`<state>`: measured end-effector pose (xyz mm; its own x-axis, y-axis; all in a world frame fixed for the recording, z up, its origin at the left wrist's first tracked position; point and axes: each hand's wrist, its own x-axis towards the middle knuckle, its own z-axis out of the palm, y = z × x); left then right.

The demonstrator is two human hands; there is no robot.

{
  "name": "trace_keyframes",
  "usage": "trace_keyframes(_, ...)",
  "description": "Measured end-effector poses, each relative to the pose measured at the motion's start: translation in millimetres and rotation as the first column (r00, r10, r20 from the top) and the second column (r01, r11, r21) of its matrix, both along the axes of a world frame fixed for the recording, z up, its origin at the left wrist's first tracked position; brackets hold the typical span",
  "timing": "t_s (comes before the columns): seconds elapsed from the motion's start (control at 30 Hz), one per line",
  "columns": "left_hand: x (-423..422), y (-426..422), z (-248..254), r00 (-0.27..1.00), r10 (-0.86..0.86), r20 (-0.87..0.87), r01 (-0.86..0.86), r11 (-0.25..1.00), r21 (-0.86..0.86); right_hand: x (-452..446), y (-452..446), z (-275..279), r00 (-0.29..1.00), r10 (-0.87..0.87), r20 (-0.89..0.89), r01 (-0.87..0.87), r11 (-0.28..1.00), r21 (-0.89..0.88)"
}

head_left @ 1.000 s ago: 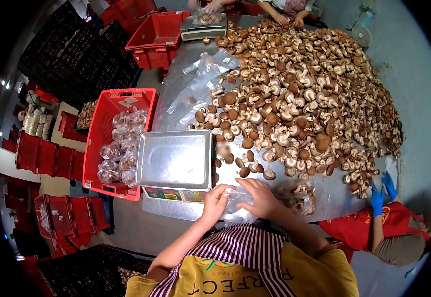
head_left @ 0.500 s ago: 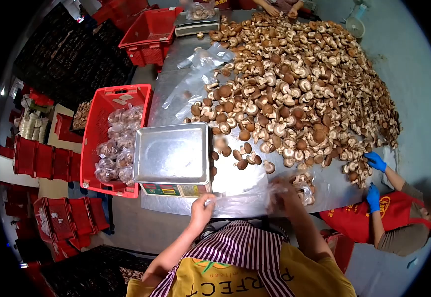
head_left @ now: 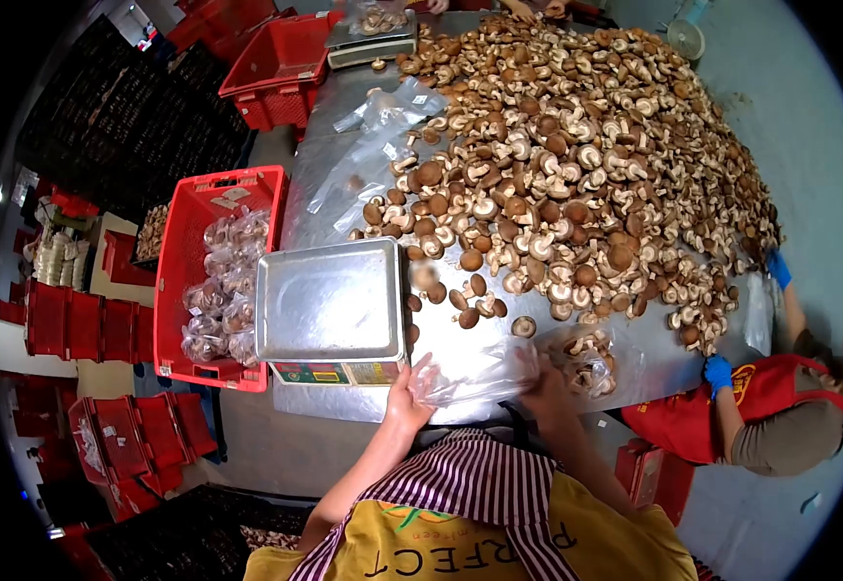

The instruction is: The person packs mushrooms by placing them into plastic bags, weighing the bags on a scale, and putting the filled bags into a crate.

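**A thin clear bag reaches from one of my hands to the other**

I have a clear bag up at the near edge of the metal table. Its long way runs left to right, from hand to hand. My left hand pinches the left end with thumb and fingers. My right hand is closed on the right end, but it is dark and blurry, so I cannot tell how each finger bends.

The loose mushrooms lie on the far side of the bag. One mushroom sits apart from them, brown and round, and my right hand is nearer to it than my left. The big pile is farther off, mostly to the right (what a heap it is!).

Just right of my right hand is a bag with mushrooms in it. Next to my left hand is the corner of a shiny metal tray. Past that, on the left, a red basket holds more filled bags. Someone in blue gloves is over at the right.
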<state>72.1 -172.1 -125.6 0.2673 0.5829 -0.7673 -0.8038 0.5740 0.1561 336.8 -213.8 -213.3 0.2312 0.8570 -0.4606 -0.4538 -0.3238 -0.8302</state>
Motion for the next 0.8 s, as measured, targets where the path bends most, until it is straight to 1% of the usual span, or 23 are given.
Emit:
trace_keyframes(0.03, 3.2, 5.7, -8.5, 1.000, -0.005, -0.012, 0.004, 0.999, -0.047, -4.3, 5.3, -5.2, 0.979, 0.012, -0.202, -0.028, 0.997, -0.077)
trace_keyframes(0.07, 6.9, 10.8, -22.0, 1.000, -0.008, -0.013, 0.007, 0.999, -0.046, -4.5, 9.3, -8.6, 0.921, -0.045, -0.386, -0.015, 0.989, -0.150)
trace_keyframes(0.1, 9.9, 15.5, -43.2, 0.997, -0.056, -0.048, 0.052, 0.995, -0.083, -6.7, 15.3, -4.4, 0.831, -0.130, -0.541, -0.004, 0.971, -0.239)
trace_keyframes(0.13, 11.0, 20.8, -67.4, 0.991, -0.105, -0.082, 0.094, 0.988, -0.121, -14.2, 30.8, 9.9, 0.830, -0.130, -0.542, -0.003, 0.971, -0.238)
trace_keyframes(0.17, 5.3, 24.4, -99.1, 0.975, -0.180, -0.134, 0.173, 0.983, -0.056, -23.9, 48.4, 24.2, 0.782, -0.351, -0.515, 0.119, 0.895, -0.430)
trace_keyframes(0.2, 11.6, 34.0, -97.3, 0.974, -0.181, -0.134, 0.175, 0.983, -0.055, -26.5, 60.8, 31.0, 0.707, -0.553, -0.442, 0.221, 0.766, -0.604)
trace_keyframes(0.23, 23.2, 52.1, -92.4, 0.943, -0.213, -0.256, 0.211, 0.977, -0.038, -21.2, 69.1, 19.0, 0.706, -0.554, -0.441, 0.223, 0.765, -0.604)
trace_keyframes(0.27, 34.9, 71.7, -86.9, 0.895, -0.240, -0.375, 0.249, 0.968, -0.025, -15.1, 80.0, 1.3, 0.713, -0.550, -0.435, 0.266, 0.786, -0.558)
trace_keyframes(0.3, 44.1, 91.4, -90.3, 0.869, -0.263, -0.419, 0.274, 0.961, -0.036, -6.3, 89.3, -18.4, 0.720, -0.545, -0.429, 0.308, 0.805, -0.507)
trace_keyframes(0.33, 54.7, 113.7, -92.6, 0.840, -0.285, -0.461, 0.297, 0.954, -0.047, 15.0, 93.6, -36.3, 0.719, -0.546, -0.430, 0.311, 0.806, -0.503)
trace_keyframes(0.37, 71.5, 134.7, -76.3, 0.872, -0.273, -0.407, 0.271, 0.961, -0.064, 45.2, 94.3, -54.2, 0.650, -0.453, -0.611, 0.198, 0.877, -0.439)
trace_keyframes(0.4, 87.1, 151.2, -68.6, 0.860, -0.280, -0.426, 0.288, 0.956, -0.046, 52.2, 103.0, -42.5, 0.677, -0.452, -0.581, 0.190, 0.870, -0.455)
trace_keyframes(0.47, 108.9, 186.0, -97.3, 0.855, -0.290, -0.430, 0.335, 0.942, 0.031, 65.9, 120.8, -17.2, 0.729, -0.445, -0.520, 0.172, 0.854, -0.491)
trace_keyframes(0.5, 117.1, 200.8, -87.4, 0.851, -0.310, -0.424, 0.365, 0.930, 0.053, 63.3, 130.4, 11.1, 0.660, -0.527, -0.535, 0.304, 0.839, -0.452)
trace_keyframes(0.53, 123.0, 214.4, -81.2, 0.846, -0.328, -0.420, 0.393, 0.916, 0.077, 63.6, 138.9, 23.2, 0.580, -0.595, -0.556, 0.430, 0.803, -0.412)
trace_keyframes(0.57, 127.5, 226.9, -76.3, 0.828, -0.352, -0.436, 0.437, 0.893, 0.110, 69.2, 142.9, 4.0, 0.646, -0.514, -0.564, 0.456, 0.853, -0.256)
trace_keyframes(0.6, 138.3, 243.3, -87.0, 0.847, -0.331, -0.416, 0.413, 0.902, 0.124, 72.0, 157.8, 10.2, 0.647, -0.510, -0.566, 0.456, 0.854, -0.249)
trace_keyframes(0.67, 143.6, 257.0, -51.2, 0.815, -0.372, -0.444, 0.466, 0.876, 0.123, 69.7, 191.8, 43.9, 0.682, -0.538, -0.495, 0.510, 0.835, -0.205)
trace_keyframes(0.7, 141.6, 266.3, -50.2, 0.754, -0.464, -0.465, 0.584, 0.798, 0.150, 67.7, 204.0, 72.2, 0.665, -0.506, -0.549, 0.484, 0.852, -0.199)
trace_keyframes(0.73, 143.3, 269.9, -49.8, 0.728, -0.469, -0.499, 0.620, 0.762, 0.188, 75.5, 205.7, 59.8, 0.661, -0.510, -0.550, 0.487, 0.850, -0.203)
trace_keyframes(0.8, 136.7, 274.7, -42.8, 0.698, -0.512, -0.500, 0.680, 0.693, 0.240, 94.5, 205.5, 29.0, 0.831, -0.351, -0.432, 0.307, 0.936, -0.171)
